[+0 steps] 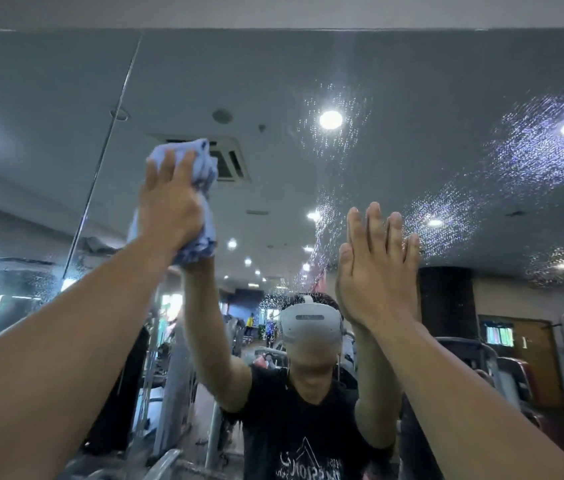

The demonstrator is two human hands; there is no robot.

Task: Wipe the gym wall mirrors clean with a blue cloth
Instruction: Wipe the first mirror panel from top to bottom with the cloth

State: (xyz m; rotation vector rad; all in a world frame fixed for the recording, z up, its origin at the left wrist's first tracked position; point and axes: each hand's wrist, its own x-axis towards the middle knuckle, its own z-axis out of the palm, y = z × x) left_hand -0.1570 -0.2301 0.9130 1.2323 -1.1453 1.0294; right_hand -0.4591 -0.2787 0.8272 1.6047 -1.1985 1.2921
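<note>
While L hand (169, 209) grips bunched blue cloth (200, 168) on droplet-speckled mirror (412, 98), R hand (377, 271) lies flat, empty.

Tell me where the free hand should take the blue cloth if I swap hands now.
Take the blue cloth by the loose bunch hanging below the left hand, coming in from its right with the right hand. The upper part is pinned to the mirror under the left palm and fingers, so probably only that lower tail is free.
</note>
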